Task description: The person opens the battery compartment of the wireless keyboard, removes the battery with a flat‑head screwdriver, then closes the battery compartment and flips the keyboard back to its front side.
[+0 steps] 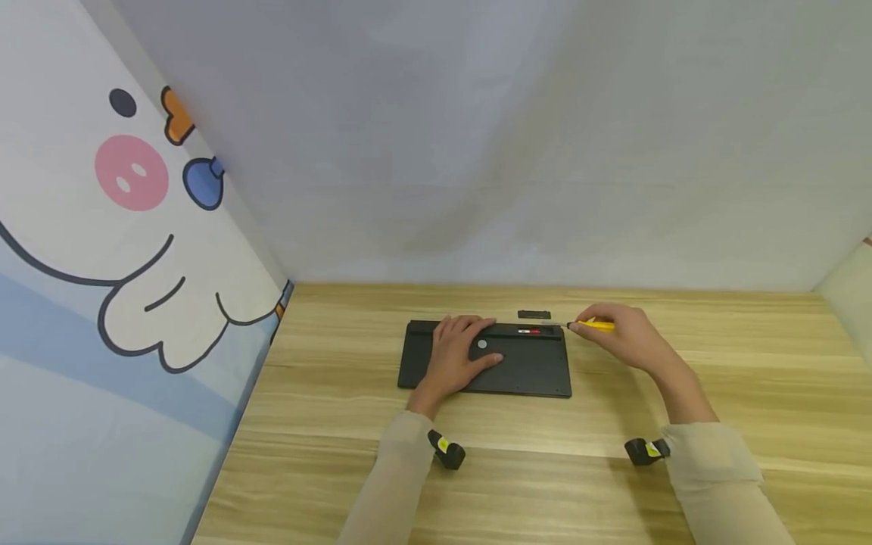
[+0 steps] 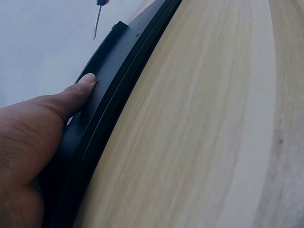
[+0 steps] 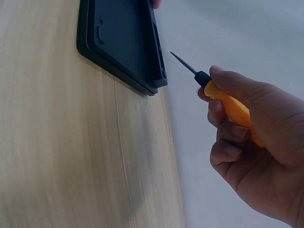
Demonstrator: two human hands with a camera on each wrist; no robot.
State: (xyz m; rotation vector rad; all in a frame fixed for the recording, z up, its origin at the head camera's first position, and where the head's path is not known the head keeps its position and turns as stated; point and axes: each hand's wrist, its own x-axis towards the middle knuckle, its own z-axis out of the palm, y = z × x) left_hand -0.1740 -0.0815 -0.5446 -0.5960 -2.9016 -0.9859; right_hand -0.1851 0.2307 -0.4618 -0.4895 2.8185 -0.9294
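Observation:
A black keyboard [image 1: 524,371] lies face down on the wooden table, its battery compartment uncovered at the far right edge. Inside the compartment sits a red and white battery [image 1: 528,331]. My left hand [image 1: 453,354] rests on the keyboard's back with fingers spread; in the left wrist view its thumb [image 2: 78,92] presses the black surface. With curled fingers my right hand [image 1: 623,337] grips a yellow-handled screwdriver [image 3: 232,109], its thin metal shaft pointing left near the compartment. In the right wrist view the tip stands apart from the keyboard's edge.
The small black battery cover [image 1: 534,314] lies on the table just beyond the keyboard. A pale wall [image 1: 518,151] rises behind the table [image 1: 545,492], and a cartoon-printed panel [image 1: 136,250] stands at the left.

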